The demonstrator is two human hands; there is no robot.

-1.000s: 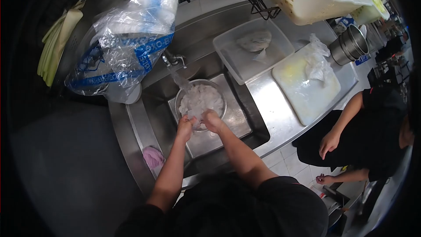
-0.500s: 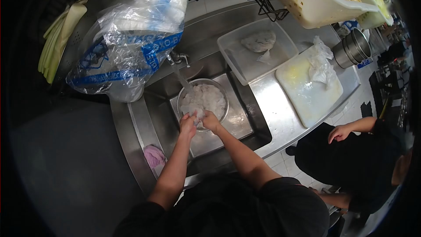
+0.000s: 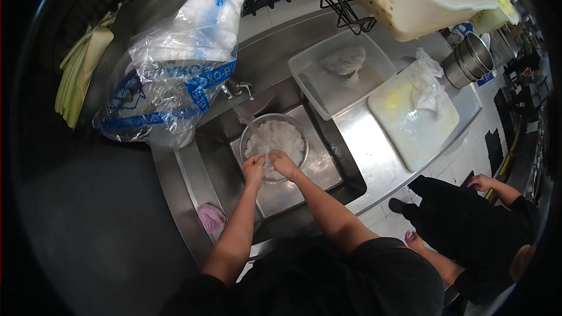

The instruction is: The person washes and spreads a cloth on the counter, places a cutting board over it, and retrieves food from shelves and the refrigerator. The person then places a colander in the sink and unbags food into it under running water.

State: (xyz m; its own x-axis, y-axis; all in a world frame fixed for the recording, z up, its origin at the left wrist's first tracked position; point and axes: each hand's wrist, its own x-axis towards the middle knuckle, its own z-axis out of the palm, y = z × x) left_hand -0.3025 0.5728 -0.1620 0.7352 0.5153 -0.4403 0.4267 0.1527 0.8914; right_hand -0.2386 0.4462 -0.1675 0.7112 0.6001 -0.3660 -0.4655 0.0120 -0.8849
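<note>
In the sink (image 3: 310, 190) stands a round metal bowl (image 3: 306, 140) full of whitish, wet, translucent food pieces (image 3: 282, 136) whose kind I cannot make out. Water runs from the tap (image 3: 239, 88) into the bowl. My left hand (image 3: 254, 169) is at the bowl's near left rim, fingers closed in a pinch on a whitish piece. Close beside it, over the near part of the bowl, my right hand (image 3: 283, 165) has its fingers curled against the same whitish stuff. The fingertips are partly hidden.
Right of the sink are a clear plastic tub (image 3: 304, 90) with a bagged item, a cutting board (image 3: 410, 134) and metal cups (image 3: 468, 64). A large plastic bag (image 3: 170, 76) hangs left. Overhead is a noodle basket (image 3: 404, 9). A pink cloth (image 3: 211, 217) lies left; a co-worker (image 3: 462, 216) stands right.
My hands have drawn slightly apart, and the whitish clump between them looks smaller. The co-worker at the right has shifted, arms in a new position. The view has moved slightly.
</note>
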